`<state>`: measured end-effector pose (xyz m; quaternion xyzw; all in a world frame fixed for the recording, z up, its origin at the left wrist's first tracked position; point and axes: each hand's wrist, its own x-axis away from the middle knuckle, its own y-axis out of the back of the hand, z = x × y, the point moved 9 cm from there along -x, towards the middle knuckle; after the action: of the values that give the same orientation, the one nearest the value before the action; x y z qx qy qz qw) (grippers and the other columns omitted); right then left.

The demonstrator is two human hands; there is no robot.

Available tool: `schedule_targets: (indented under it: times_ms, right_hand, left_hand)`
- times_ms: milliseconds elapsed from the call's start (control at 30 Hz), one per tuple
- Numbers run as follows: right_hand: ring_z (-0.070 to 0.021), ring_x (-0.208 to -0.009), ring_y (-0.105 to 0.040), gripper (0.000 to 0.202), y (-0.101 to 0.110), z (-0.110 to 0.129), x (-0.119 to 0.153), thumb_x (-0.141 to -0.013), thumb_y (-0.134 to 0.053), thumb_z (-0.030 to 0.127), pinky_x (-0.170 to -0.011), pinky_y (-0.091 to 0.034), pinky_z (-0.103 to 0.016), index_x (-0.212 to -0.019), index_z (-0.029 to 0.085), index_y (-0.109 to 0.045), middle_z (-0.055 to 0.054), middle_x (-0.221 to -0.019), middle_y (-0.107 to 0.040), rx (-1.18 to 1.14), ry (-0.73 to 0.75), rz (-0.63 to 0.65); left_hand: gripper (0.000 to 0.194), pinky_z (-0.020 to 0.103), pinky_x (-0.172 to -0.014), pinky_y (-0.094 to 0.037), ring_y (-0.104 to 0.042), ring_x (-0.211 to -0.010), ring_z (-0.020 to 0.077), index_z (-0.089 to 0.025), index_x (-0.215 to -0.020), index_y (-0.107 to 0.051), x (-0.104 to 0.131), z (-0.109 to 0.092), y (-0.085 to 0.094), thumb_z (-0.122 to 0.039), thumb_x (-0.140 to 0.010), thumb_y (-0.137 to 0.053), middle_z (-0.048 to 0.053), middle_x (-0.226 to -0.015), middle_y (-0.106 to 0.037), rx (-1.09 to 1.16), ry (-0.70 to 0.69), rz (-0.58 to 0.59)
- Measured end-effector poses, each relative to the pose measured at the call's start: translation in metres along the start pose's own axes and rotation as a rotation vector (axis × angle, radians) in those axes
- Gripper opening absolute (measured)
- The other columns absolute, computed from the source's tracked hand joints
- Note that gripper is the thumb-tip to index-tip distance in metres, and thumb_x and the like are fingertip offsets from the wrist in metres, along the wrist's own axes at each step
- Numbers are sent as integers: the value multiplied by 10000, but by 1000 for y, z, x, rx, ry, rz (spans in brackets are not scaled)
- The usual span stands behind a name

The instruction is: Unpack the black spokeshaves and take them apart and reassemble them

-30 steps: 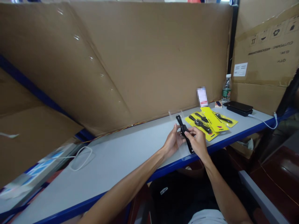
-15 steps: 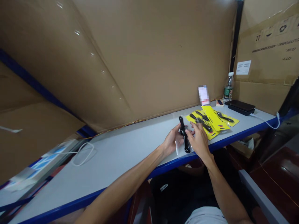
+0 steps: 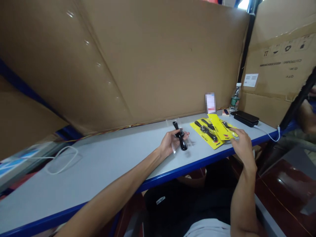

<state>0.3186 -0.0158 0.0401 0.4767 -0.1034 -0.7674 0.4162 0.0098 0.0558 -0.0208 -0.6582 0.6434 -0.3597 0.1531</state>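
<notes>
A black two-ended tool (image 3: 183, 144) in a clear plastic shell (image 3: 173, 148) is held in my left hand (image 3: 170, 142) above the grey table (image 3: 118, 148). My right hand (image 3: 242, 144) is at the right, its fingers on the yellow cards by the table's front edge; its fingertips partly overlap them, and whether they grip a card is unclear. A yellow card (image 3: 218, 126) lies slanted across other yellow cards (image 3: 212, 143) that carry black tools (image 3: 209, 133).
Behind the cards stand a blurred phone-like item (image 3: 210, 103) and a water bottle (image 3: 235, 98). A black device (image 3: 245, 118) with a white cable (image 3: 269, 135) lies at the right. Another white cable (image 3: 75, 158) loops at left. Cardboard (image 3: 153, 59) walls the back. A person's arm shows far right.
My right hand has left the black tool and moved right to the yellow cards. My left hand still holds the tool in its shell. The camera view has shifted.
</notes>
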Motion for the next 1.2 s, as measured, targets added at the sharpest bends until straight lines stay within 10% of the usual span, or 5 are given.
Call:
schedule_targets:
  times_ms: [300, 667, 800, 1200]
  right_hand:
    - [-337, -1374, -527, 536, -51, -35, -6, -843, -488, 177, -1182, -383, -518, -1327, 128, -716, -197, -1417, -618, 56, 171, 236]
    - [-311, -951, -716, 391, 19, -1, -12, -941, -546, 445, -874, -512, -420, -1065, 177, -801, -207, -994, -777, -193, -20, -308]
    - [-280, -791, -666, 388, 35, 16, 1, -880, -604, 472, -757, -497, -402, -987, 137, -768, -133, -863, -747, -336, -62, -457]
    - [-205, -784, -613, 287, 18, 41, 2, -878, -649, 442, -802, -497, -351, -913, 161, -695, -53, -817, -689, -538, -54, -305]
  left_hand:
    - [541, 449, -862, -627, -737, -871, 257, -113, -1111, -624, -22, -49, 16, -585, -1033, -372, 155, -927, -698, 171, -126, -53]
    - [591, 460, -865, -621, -732, -1018, 288, -148, -1281, -574, -29, -121, 63, -503, -1068, -151, 187, -1094, -706, 319, -310, -79]
    - [591, 481, -819, -637, -729, -1027, 312, -153, -1302, -553, -35, -117, 65, -529, -1062, -166, 190, -1104, -689, 314, -264, -65]
    - [303, 365, -574, -599, -724, -698, 258, -157, -1141, -566, -57, -91, 91, -350, -1045, -353, 137, -865, -699, 157, -69, -197]
